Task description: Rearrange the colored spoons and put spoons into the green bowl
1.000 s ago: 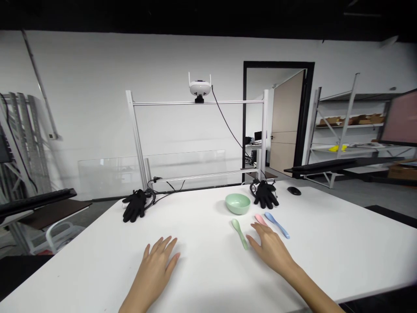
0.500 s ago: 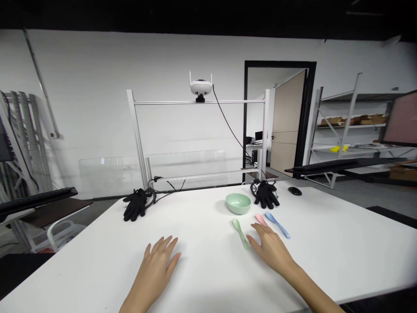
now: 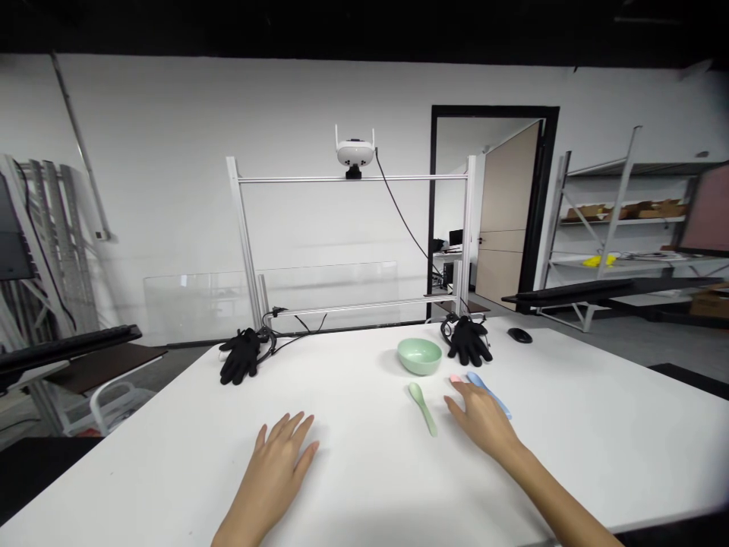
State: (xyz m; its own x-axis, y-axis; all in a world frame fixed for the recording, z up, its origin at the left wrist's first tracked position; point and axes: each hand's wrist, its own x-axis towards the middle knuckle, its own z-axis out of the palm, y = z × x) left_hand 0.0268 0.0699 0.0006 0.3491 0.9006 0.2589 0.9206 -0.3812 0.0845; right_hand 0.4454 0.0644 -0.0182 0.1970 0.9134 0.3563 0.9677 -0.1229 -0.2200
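My left hand (image 3: 276, 463) hovers over or rests on the white table (image 3: 353, 471), fingers spread, holding nothing. Over the pink spoon (image 3: 454, 378) is my right hand (image 3: 483, 419), its thumb apart from the fingers; only the spoon's bowl end shows, and whether I touch it I cannot tell. A blue spoon (image 3: 475, 377) lies just beyond that hand, partly covered by the fingers. To the hand's left lies a light green spoon (image 3: 422, 408). The green bowl (image 3: 420, 357) stands upright behind the spoons, its inside partly visible.
Black gloves with cables lie at the back, one on the left (image 3: 242, 355) and one on the right (image 3: 468, 342). A black mouse (image 3: 519, 335) sits near the far right edge. Behind the table rises a metal frame (image 3: 353, 178) carrying a white device (image 3: 355, 153).
My right hand has moved a little right, away from the green spoon, covering more of the pink and blue spoons. My left hand stays in place. The view has shifted slightly.
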